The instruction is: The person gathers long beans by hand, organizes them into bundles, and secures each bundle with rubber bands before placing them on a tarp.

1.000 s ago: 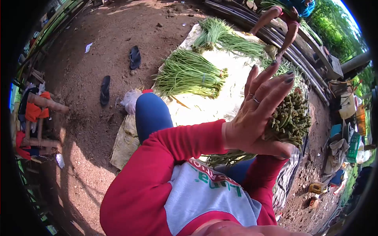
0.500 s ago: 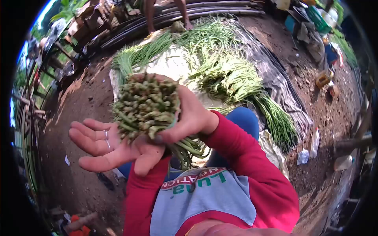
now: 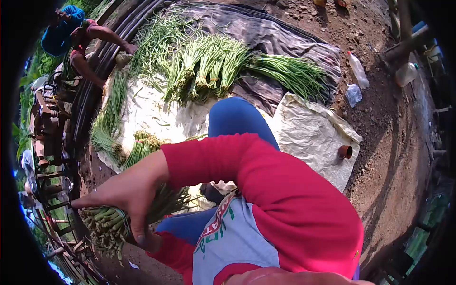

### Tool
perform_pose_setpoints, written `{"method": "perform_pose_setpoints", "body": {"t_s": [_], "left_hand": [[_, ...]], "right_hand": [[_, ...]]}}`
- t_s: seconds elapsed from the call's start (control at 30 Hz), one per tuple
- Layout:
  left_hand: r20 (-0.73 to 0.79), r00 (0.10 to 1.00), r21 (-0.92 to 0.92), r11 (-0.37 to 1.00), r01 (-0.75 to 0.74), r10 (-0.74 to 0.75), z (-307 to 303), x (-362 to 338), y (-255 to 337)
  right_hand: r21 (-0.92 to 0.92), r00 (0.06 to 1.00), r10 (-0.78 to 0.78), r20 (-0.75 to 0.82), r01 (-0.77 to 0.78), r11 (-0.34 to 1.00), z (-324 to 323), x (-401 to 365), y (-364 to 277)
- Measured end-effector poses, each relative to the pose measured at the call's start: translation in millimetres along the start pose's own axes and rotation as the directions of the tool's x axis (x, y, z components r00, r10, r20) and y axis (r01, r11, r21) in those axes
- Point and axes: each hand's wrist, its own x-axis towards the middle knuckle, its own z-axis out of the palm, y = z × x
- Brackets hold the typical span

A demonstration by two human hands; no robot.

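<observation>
A thick bunch of long green beans (image 3: 105, 230) is at the lower left, cut ends facing outward, with a thin bluish-green band around it. My right hand (image 3: 133, 185) reaches across my body and is closed over the top of the bunch, thumb down its near side. Below it, only the wrist side of my left hand (image 3: 152, 242) shows, close under the bunch; its fingers are hidden. Beyond my arm lies a smaller tied bean bunch (image 3: 141, 146) on the pale sheet (image 3: 166, 118).
Several tied bean bundles (image 3: 209, 66) and a loose bean pile (image 3: 292, 76) lie on the sheets. A co-worker (image 3: 85, 45) reaches toward beans at the upper left. A brown cup (image 3: 345, 152), a plastic bottle (image 3: 358, 70) and a clear bag (image 3: 353, 95) sit to the right.
The view has turned, and the bean bunch has shifted down and left with my right hand on it. My left hand, earlier spread palm up beside it, is now mostly hidden.
</observation>
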Motion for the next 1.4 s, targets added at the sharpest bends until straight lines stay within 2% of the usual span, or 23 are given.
{"method": "perform_pose_setpoints", "body": {"t_s": [0.07,0.13,0.2,0.27,0.3,0.33,0.37,0.43,0.47,0.5,0.53,0.6,0.67,0.7,0.77,0.83,0.93,1.0,1.03,1.07,1.13,1.33,1.4], "left_hand": [[0.012,1.0,-0.042,0.999,0.012,-0.012,-16.7,0.1,-1.9],[0.03,0.997,-0.093,0.993,0.078,-0.075,-74.5,-34.4,11.1],[0.019,0.972,-0.15,0.961,0.233,-0.233,-158.4,-93.3,24.0],[-0.015,0.897,-0.202,0.88,0.43,-0.442,-240.1,-154.7,32.8],[-0.039,0.86,-0.199,0.847,0.493,-0.509,-277.4,-179.4,41.7],[-0.063,0.863,-0.155,0.859,0.487,-0.501,-298.3,-188.9,48.8],[-0.043,0.952,-0.094,0.95,0.299,-0.304,-276.6,-150.3,71.1],[-0.297,0.938,-0.041,0.984,0.175,-0.179,-309.0,-120.8,75.9],[-0.449,0.88,0.006,0.985,0.175,-0.154,-330.8,-108.6,81.6],[-0.585,0.802,0.051,0.982,0.182,-0.119,-355.4,-101.8,87.3],[-0.689,0.721,0.077,0.98,0.184,-0.081,-375.9,-96.4,92.3],[-0.838,0.531,0.228,0.965,0.129,0.127,-382.2,-99.7,85.3],[-0.784,0.62,-0.008,1.0,-0.013,0.002,-285.1,-90.6,95.5],[-0.787,0.617,-0.005,1.0,-0.01,0.002,-266.2,-98.6,98.5],[-0.512,0.854,0.033,0.991,0.132,-0.097,-234.5,-111.1,95.0],[-0.241,0.957,-0.017,0.987,0.162,-0.162,-226.8,-117.0,75.4],[-0.199,0.961,-0.247,0.959,0.14,-0.192,-220.6,-117.2,67.2],[-0.124,0.965,-0.318,0.931,0.181,-0.23,-232.2,-141.8,66.7],[0.055,0.875,-0.415,0.787,0.457,-0.48,-236.9,-168.1,56.9],[0.248,0.701,-0.446,0.564,0.695,-0.669,-239.2,-178.6,54.7],[0.27,0.687,-0.373,0.584,0.721,-0.675,-241.0,-188.6,58.4],[0.406,0.575,-0.243,0.522,0.818,-0.711,-264.3,-186.7,53.7],[0.376,0.752,-0.414,0.627,0.659,-0.542,-255.4,-211.5,49.1]], "right_hand": [[0.11,0.993,-0.002,0.12,-0.011,0.994,-26.8,-2.1,1.5],[0.029,0.828,0.378,0.414,-0.427,0.904,-40.4,4.3,-17.4],[-0.028,0.86,0.447,0.245,-0.455,0.89,-29.2,0.7,-14.0],[0.015,0.939,0.292,0.179,-0.3,0.954,-30.6,-6.2,0.2],[0.13,0.917,0.365,0.162,-0.386,0.913,-33.2,-1.3,-10.4],[0.237,0.881,0.448,0.153,-0.473,0.848,-38.1,1.3,-25.3],[0.272,0.842,0.507,0.181,-0.539,0.798,-48.9,3.0,-35.0],[0.429,0.77,0.606,0.197,-0.624,0.653,-74.5,4.8,-51.1],[0.574,0.738,0.656,0.159,-0.609,0.547,-83.2,2.5,-55.5],[0.602,0.801,0.598,-0.002,-0.477,0.64,-92.5,-1.1,-48.9],[0.625,0.836,0.549,-0.012,-0.422,0.657,-105.1,0.1,-42.4],[0.751,0.792,0.605,0.075,-0.444,0.488,-107.6,-5.3,-35.4],[0.635,0.75,0.651,0.116,-0.56,0.532,-59.1,8.3,-44.0],[0.593,0.76,0.628,0.167,-0.587,0.552,-38.9,1.9,-37.2],[0.487,0.74,0.633,0.227,-0.65,0.584,-36.8,2.9,-34.0],[0.441,0.71,0.668,0.223,-0.684,0.581,-43.5,4.4,-34.5],[0.313,0.755,0.633,0.17,-0.65,0.692,-48.1,2.9,-20.6],[0.26,0.8,0.6,0.017,-0.583,0.77,-42.4,0.4,-15.9],[0.318,0.774,0.632,-0.038,-0.59,0.742,-38.7,4.0,-24.0],[0.325,0.773,0.633,-0.034,-0.591,0.739,-38.0,3.5,-22.1],[0.175,0.766,0.64,-0.06,-0.623,0.762,-34.2,2.0,-17.5],[0.146,0.687,0.718,-0.113,-0.703,0.696,-21.0,2.9,-26.7],[0.1,0.713,0.686,-0.146,-0.68,0.727,-16.9,-0.3,-21.3]]}}
